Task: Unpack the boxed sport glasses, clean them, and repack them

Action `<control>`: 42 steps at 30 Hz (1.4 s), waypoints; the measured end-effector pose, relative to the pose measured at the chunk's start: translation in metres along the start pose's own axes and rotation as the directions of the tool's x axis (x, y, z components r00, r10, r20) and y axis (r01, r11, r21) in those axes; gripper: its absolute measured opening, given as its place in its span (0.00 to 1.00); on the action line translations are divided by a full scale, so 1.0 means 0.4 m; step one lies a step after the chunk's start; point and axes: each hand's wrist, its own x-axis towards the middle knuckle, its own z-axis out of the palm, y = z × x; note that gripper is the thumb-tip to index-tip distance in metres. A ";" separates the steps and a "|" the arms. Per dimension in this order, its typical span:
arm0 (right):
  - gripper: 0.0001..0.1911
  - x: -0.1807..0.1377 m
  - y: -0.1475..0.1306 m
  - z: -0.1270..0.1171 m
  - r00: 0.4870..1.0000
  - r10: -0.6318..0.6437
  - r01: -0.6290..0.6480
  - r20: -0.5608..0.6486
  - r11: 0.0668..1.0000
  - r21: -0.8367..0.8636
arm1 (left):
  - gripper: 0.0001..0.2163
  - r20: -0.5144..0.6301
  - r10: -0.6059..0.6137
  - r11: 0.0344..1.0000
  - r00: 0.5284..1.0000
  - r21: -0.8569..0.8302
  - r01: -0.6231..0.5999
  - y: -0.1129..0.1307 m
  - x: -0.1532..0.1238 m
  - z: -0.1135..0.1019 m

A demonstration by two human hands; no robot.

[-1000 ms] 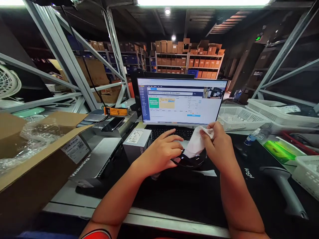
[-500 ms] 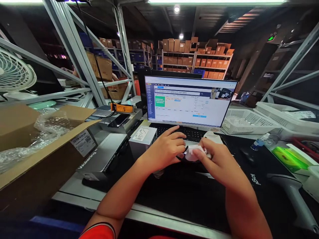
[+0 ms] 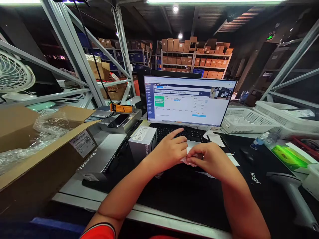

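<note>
My left hand (image 3: pixel 171 148) is partly curled with the index finger stretched out above the keyboard (image 3: pixel 190 133). Its thumb and lower fingertips are hidden, and so is whatever they grip. Pressed close to it is a crumpled white tissue (image 3: pixel 189 162), pinched by the thumb and fingers of my right hand (image 3: pixel 210 161). Left of my hands, a grey-and-white carton (image 3: pixel 136 143) stands upright with a label on top. Beside it lies a long grey "Wakening" box (image 3: pixel 104 154). Another white tissue (image 3: pixel 216 138) rests behind my right hand.
A monitor (image 3: pixel 189 106) stands behind the keyboard. An open cardboard box (image 3: pixel 50 162) with bubble wrap occupies the left. On the right are a barcode scanner (image 3: pixel 291 192), a mouse (image 3: pixel 247 155), a small bottle (image 3: pixel 259 141), a green tissue pack (image 3: pixel 290 157) and a white basket (image 3: pixel 249 124).
My right hand has moved slightly left and turned inward, bringing the tissue against my left hand's fingers. A thin black part seen at my left fingertips is now covered.
</note>
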 end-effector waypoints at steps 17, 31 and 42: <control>0.23 0.011 0.099 -0.081 0.971 -0.078 0.019 0.225 0.967 0.254 | 0.04 -0.033 -0.008 0.999 0.999 -0.049 0.007 -0.022 -0.006 -0.001; 0.22 0.011 0.086 -0.065 0.966 -0.090 0.043 0.243 0.980 0.193 | 0.03 -0.023 0.028 0.999 0.999 -0.021 -0.029 -0.012 -0.001 0.015; 0.22 0.028 0.042 -0.001 1.000 0.004 -0.005 0.018 1.000 0.025 | 0.05 -0.007 0.013 1.000 1.000 0.018 -0.012 -0.011 -0.001 0.021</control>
